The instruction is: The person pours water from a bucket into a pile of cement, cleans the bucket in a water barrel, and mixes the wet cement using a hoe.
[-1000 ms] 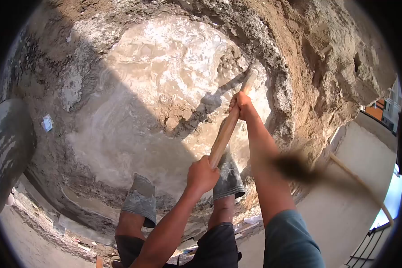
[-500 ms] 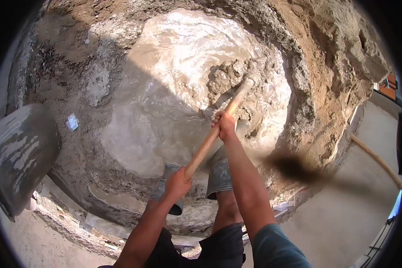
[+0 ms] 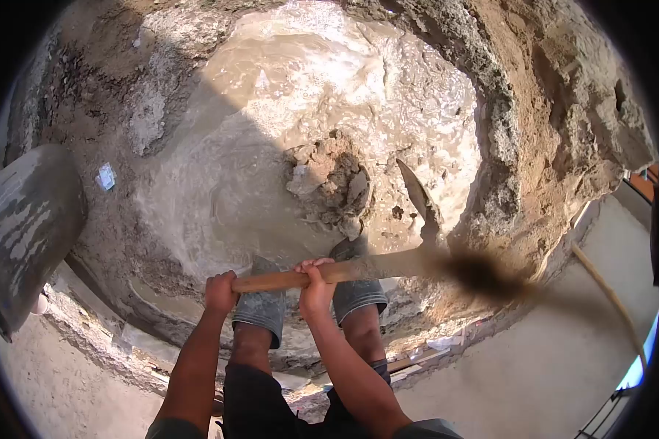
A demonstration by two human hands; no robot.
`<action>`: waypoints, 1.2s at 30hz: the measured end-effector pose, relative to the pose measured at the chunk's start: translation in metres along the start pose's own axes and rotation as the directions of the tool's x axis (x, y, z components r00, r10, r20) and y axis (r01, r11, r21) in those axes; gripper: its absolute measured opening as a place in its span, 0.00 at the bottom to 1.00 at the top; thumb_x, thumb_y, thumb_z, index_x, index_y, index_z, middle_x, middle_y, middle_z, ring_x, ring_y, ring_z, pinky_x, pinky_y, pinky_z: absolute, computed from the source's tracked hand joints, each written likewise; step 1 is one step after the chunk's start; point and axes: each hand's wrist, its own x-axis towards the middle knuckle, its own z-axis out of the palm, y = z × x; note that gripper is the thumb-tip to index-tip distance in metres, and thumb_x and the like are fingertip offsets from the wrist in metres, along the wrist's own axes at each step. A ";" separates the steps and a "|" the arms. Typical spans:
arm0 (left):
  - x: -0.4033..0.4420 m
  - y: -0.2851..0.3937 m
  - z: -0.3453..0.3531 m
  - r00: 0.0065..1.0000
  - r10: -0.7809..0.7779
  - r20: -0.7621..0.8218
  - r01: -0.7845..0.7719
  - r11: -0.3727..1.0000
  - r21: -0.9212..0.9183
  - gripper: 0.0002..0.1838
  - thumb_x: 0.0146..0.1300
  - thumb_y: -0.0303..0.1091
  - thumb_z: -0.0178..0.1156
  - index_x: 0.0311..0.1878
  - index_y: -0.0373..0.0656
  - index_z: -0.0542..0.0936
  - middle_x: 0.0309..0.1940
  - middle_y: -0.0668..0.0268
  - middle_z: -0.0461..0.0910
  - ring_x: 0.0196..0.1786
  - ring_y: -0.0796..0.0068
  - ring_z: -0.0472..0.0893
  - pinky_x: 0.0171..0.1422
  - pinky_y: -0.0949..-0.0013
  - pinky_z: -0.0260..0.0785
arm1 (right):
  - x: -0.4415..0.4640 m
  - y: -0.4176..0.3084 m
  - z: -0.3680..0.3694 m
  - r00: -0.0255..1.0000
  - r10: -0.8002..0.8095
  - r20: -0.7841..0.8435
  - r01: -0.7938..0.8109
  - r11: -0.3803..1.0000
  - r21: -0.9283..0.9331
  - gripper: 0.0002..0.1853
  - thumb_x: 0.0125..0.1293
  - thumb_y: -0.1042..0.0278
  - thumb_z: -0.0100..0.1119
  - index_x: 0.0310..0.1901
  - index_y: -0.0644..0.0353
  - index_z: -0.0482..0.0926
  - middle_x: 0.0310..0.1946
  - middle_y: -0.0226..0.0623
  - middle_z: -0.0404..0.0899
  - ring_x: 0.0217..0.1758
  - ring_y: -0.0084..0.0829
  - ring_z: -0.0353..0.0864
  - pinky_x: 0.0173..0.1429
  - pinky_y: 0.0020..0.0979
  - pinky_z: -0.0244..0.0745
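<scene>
Your left hand (image 3: pixel 220 293), right hand (image 3: pixel 316 290): fingers wrapped around long tan wooden shaft (image 3: pixel 271 282); likely mixing wet grey-brown mud (image 3: pixel 425 95); next stroke needs control.

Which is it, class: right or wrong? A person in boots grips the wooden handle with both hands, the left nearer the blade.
Wrong: the head view shows the right hand nearer the blade, the left hand farther. Boots and two-handed grip on the wooden handle are correct.

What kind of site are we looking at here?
Probably an outdoor construction site, at a spot for mixing mud or mortar. Signs: a wide pool of wet mix, a bank of earth or sand along its right side, and a wood-handled tool with a smeared blade.
</scene>
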 end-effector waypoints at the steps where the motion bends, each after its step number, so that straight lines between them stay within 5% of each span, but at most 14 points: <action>1: 0.009 0.023 -0.008 0.998 0.051 0.034 -0.049 0.998 -0.034 0.12 0.50 0.30 0.68 0.39 0.44 0.78 0.31 0.54 0.82 0.42 0.48 0.82 0.49 0.47 0.71 | 0.005 -0.022 0.004 0.999 -0.041 0.020 0.041 0.999 -0.007 0.11 0.60 0.84 0.55 0.37 0.58 0.66 0.29 0.37 0.70 0.31 0.34 0.73 0.45 0.43 0.75; 7: 0.085 0.230 -0.047 0.956 0.233 0.179 -0.144 0.902 -0.406 0.23 0.52 0.45 0.73 0.47 0.42 0.81 0.34 0.52 0.85 0.40 0.46 0.84 0.43 0.50 0.76 | 0.123 -0.202 0.011 0.940 -0.338 0.039 0.339 0.941 -0.003 0.06 0.59 0.82 0.52 0.36 0.63 0.67 0.24 0.37 0.70 0.22 0.29 0.69 0.30 0.34 0.71; 11: 0.167 0.332 -0.041 0.982 0.191 -0.012 -0.170 0.839 -0.517 0.26 0.53 0.51 0.72 0.47 0.41 0.82 0.37 0.50 0.85 0.43 0.48 0.85 0.46 0.52 0.76 | 0.233 -0.296 0.052 0.901 -0.434 -0.016 0.410 0.863 -0.295 0.04 0.59 0.78 0.54 0.27 0.63 0.71 0.17 0.32 0.68 0.17 0.26 0.69 0.24 0.32 0.70; 16: 0.192 0.393 -0.025 0.944 0.218 0.246 0.007 0.734 -0.679 0.25 0.57 0.50 0.68 0.46 0.36 0.81 0.35 0.52 0.84 0.41 0.57 0.85 0.46 0.57 0.74 | 0.343 -0.319 0.036 0.915 -0.381 -0.135 0.203 0.722 -0.662 0.07 0.57 0.73 0.52 0.26 0.67 0.75 0.17 0.41 0.72 0.15 0.36 0.72 0.22 0.39 0.72; 20: 0.140 0.409 -0.053 0.944 0.159 0.290 0.083 0.736 -0.672 0.20 0.55 0.43 0.65 0.43 0.36 0.81 0.31 0.52 0.83 0.38 0.55 0.85 0.44 0.56 0.74 | 0.341 -0.330 0.016 0.984 -0.180 -0.009 0.110 0.636 -0.764 0.09 0.59 0.71 0.48 0.25 0.67 0.72 0.16 0.43 0.71 0.16 0.40 0.72 0.23 0.42 0.73; 23: 0.109 0.395 -0.092 0.951 0.126 0.283 0.074 0.795 -0.602 0.18 0.54 0.41 0.63 0.42 0.36 0.80 0.32 0.48 0.83 0.39 0.48 0.85 0.45 0.54 0.75 | 0.316 -0.313 0.009 0.998 -0.062 0.027 0.064 0.732 -0.678 0.09 0.59 0.72 0.45 0.26 0.66 0.70 0.16 0.43 0.69 0.16 0.41 0.72 0.23 0.43 0.72; 29: 0.042 0.346 -0.107 0.956 0.144 0.256 0.043 0.793 -0.608 0.19 0.55 0.38 0.61 0.44 0.31 0.78 0.36 0.39 0.82 0.44 0.39 0.82 0.50 0.46 0.75 | 0.271 -0.259 -0.008 0.980 0.183 -0.071 -0.190 0.794 -0.578 0.06 0.56 0.71 0.45 0.28 0.65 0.68 0.18 0.40 0.67 0.18 0.37 0.70 0.26 0.42 0.76; 36: -0.003 0.267 -0.128 0.946 0.086 0.312 0.096 0.845 -0.526 0.19 0.53 0.36 0.64 0.45 0.34 0.79 0.34 0.43 0.82 0.41 0.42 0.83 0.44 0.52 0.74 | 0.205 -0.186 0.002 0.945 0.312 -0.097 -0.324 0.862 -0.389 0.02 0.60 0.74 0.44 0.33 0.62 0.67 0.20 0.36 0.65 0.19 0.31 0.66 0.27 0.39 0.71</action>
